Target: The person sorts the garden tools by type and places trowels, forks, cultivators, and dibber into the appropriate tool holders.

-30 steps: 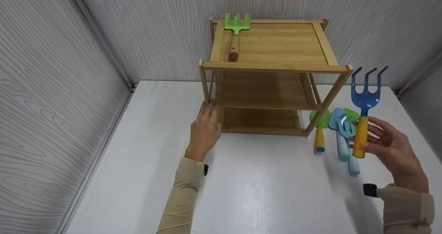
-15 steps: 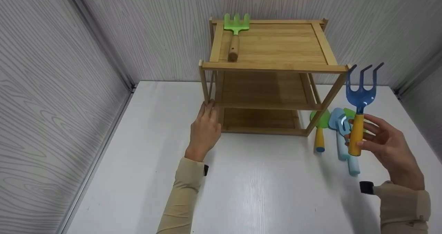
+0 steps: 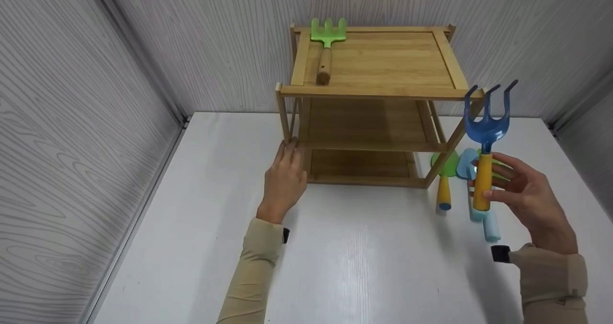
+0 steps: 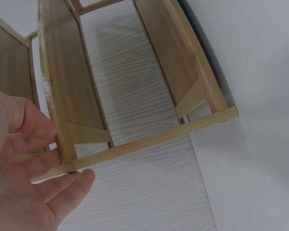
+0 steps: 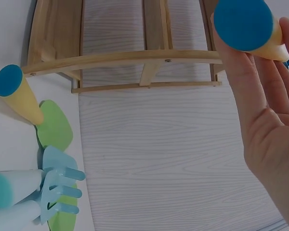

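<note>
My right hand point(image 3: 536, 199) holds a blue garden hand fork point(image 3: 484, 180) by its yellow handle, tines up, in the air at the shelf's right front post. In the right wrist view the blue end of that handle shows between thumb and fingers. A three-tier wooden shelf point(image 3: 388, 63) stands at the back of the table. At its left front post, level with the middle tier, my left hand point(image 3: 286, 178) grips the frame; the left wrist view has thumb and fingers point(image 4: 72, 192) on both sides of the wood. On the top tier, at the left, lies a green hand rake point(image 3: 325, 65) with a wooden handle.
Right of the shelf, a green trowel with a yellow handle point(image 3: 444, 190) lies on the white table point(image 3: 345, 257). Beside it are light blue tools, among them a small fork point(image 5: 53, 192), partly hidden behind the right hand. Grey wood-grain walls point(image 3: 215, 51) enclose the table.
My right hand has carried the blue hand fork left and slightly up, so its tines now overlap the shelf's right front corner. The left hand and shelf have stayed put.
</note>
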Demonstrator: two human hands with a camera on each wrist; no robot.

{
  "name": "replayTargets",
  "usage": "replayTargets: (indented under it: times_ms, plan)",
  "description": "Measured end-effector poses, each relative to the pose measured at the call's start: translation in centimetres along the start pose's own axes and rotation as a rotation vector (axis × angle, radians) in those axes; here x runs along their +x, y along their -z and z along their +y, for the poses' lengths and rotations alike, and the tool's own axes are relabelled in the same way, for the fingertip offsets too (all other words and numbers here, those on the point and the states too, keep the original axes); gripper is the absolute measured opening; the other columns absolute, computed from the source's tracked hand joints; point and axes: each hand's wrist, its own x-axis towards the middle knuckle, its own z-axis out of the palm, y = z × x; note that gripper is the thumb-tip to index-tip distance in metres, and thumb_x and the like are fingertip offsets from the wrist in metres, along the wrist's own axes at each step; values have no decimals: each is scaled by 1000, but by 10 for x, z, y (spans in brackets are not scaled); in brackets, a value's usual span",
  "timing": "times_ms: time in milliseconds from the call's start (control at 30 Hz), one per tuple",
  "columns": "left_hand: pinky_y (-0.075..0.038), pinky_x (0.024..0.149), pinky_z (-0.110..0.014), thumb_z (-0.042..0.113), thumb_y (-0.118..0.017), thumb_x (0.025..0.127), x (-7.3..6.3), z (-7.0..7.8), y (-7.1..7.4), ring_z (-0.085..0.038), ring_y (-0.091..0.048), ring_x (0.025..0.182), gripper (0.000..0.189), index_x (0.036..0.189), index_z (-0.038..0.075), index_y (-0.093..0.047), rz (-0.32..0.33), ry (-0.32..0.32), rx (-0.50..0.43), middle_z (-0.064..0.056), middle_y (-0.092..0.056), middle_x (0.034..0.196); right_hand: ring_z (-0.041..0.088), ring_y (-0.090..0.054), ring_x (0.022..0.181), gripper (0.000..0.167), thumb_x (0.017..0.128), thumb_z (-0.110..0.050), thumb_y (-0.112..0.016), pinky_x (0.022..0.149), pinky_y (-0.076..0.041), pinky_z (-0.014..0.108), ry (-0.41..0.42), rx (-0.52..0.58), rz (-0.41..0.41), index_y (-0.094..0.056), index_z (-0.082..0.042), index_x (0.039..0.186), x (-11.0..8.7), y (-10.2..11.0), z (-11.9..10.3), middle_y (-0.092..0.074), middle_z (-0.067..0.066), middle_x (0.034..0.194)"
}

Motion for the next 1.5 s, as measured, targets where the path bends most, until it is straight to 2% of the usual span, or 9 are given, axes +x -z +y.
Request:
replayTargets:
  times_ms: [167,400,700,867,967,1267,1500]
  plan:
    - [-59,83,-48,-4,-62,91,0,0,1,-48,-46,134,47,137,-8,-54,1,-4,11,-26,-51,143,22,-71,104,66,87,28,-54,85,-58,29,-37,-20,-14,-48,1,147,5,-3,-2,-69,6,128]
    - [-59,83,-47,-4,-61,91,1,1,1,-47,-45,135,47,137,-8,-54,-4,4,9,-26,-51,144,27,-72,100,70,83,35,-48,82,-60,34,18,18,-54,-44,8,147,13,-11,0,-67,13,129]
    - [-59,83,-47,-4,-62,91,-1,0,0,-48,-46,134,48,138,-9,-54,14,4,1,-26,-51,143,25,-72,99,70,83,32,-54,81,-60,31,-1,-58,-32,-47,5,146,21,-23,-2,-68,9,127]
    - [-60,81,-48,-4,-63,90,-1,0,1,-48,-46,134,49,138,-9,-54,16,5,-7,-26,-51,143,25,-71,104,71,82,33,-53,84,-59,31,55,-23,-72,-45,6,147,28,-29,0,-66,12,132]
    - [-59,83,-48,-4,-63,91,-2,0,1,-48,-46,134,48,138,-9,-53,9,10,-11,-26,-51,144,25,-70,105,70,82,31,-57,85,-58,31,71,-3,-98,-47,6,146,32,-33,1,-65,14,132]
    - [-57,89,-49,-3,-61,92,-1,1,0,-49,-45,135,48,138,-10,-53,1,2,-9,-27,-50,144,25,-71,103,69,81,33,-55,83,-59,30,-3,-16,-37,-52,3,143,41,-55,-9,-68,10,128]
    - [-60,82,-47,-5,-60,90,0,1,0,-49,-46,134,50,139,-10,-52,6,-3,-2,-26,-50,143,24,-73,98,66,82,27,-62,82,-60,32,14,-20,-108,-53,2,143,49,-67,-13,-69,8,123]
